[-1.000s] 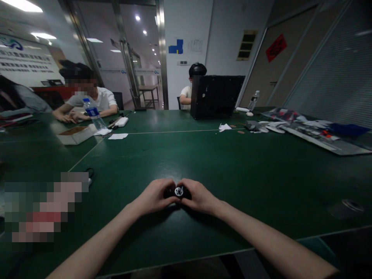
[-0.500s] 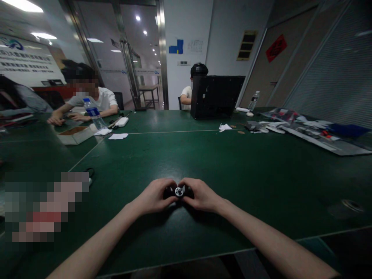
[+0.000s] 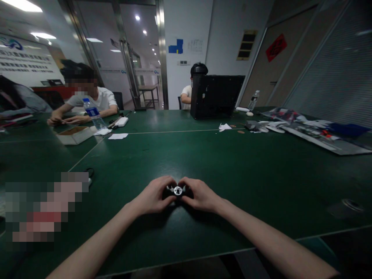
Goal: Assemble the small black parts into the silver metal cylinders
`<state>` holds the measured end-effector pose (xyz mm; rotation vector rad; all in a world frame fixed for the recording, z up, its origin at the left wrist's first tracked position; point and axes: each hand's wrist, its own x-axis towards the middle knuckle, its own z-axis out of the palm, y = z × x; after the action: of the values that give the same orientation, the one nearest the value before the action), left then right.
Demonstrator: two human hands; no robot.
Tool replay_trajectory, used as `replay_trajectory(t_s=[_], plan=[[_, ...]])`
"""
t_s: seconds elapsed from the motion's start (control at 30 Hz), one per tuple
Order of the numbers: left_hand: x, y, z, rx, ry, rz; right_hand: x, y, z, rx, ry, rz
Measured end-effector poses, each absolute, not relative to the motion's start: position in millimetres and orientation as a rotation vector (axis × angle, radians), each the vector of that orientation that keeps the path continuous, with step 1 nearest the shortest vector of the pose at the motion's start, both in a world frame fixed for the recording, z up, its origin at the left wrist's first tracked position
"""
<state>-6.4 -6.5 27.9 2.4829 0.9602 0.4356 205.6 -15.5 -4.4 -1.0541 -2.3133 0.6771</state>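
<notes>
Both my hands meet over the green table [image 3: 232, 170], near its front edge. Between them sits a small black part with a silver round centre [image 3: 178, 190]. My left hand [image 3: 154, 195] curls round its left side, fingers closed on it. My right hand [image 3: 199, 195] curls round its right side the same way. Most of the part's black body is hidden under my fingers; only the silver top shows.
A person in white sits at the far left behind a water bottle [image 3: 93, 114] and an open cardboard box [image 3: 77, 135]. Another person sits behind a black case [image 3: 216, 97]. Papers, tools and a long board [image 3: 319, 133] lie at the right. A round grommet [image 3: 350, 205] is set near my right arm.
More of the silver centre shows between my fingers now than a second ago. My hands have stayed in the same spot. The person at the left has shifted their hands.
</notes>
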Motion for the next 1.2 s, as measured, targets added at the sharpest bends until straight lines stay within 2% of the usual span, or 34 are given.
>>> replay_trajectory(t_s=[1.2], plan=[[-4.4, -3.8, 27.4, 2.236, 0.985, 0.438, 203.7, -14.6, -7.4, -1.107, -2.335, 0.647]])
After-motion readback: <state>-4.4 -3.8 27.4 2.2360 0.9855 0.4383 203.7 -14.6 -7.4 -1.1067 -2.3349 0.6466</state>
